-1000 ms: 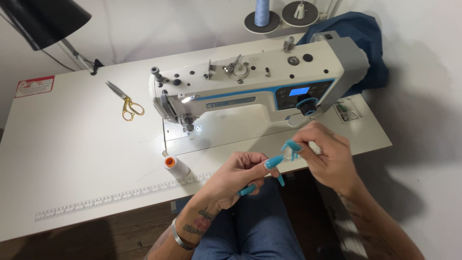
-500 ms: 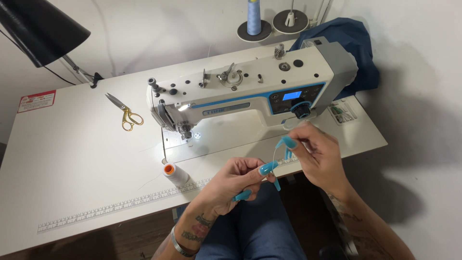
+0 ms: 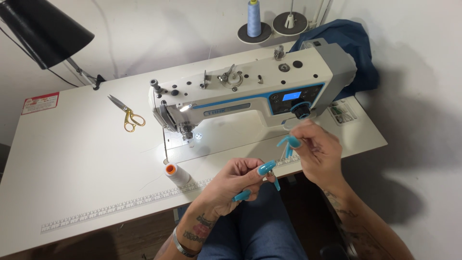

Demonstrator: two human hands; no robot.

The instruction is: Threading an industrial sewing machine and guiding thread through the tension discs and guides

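What the left hand (image 3: 236, 180) pinches at its fingers (image 3: 265, 168) is too small to tell; only a thin thread (image 3: 284, 153) runs up to the right hand (image 3: 317, 151). The lamp (image 3: 43, 29) is cut off by the top-left corner, the worktop (image 3: 72, 168) by the left edge. The blue cloth (image 3: 358, 53) lies partly hidden behind the machine (image 3: 250, 96).

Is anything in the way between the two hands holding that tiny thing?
Nothing visible. The left hand pinches a small item, too tiny to identify, and the right hand sits close beside it, with only open air between their fingertips.
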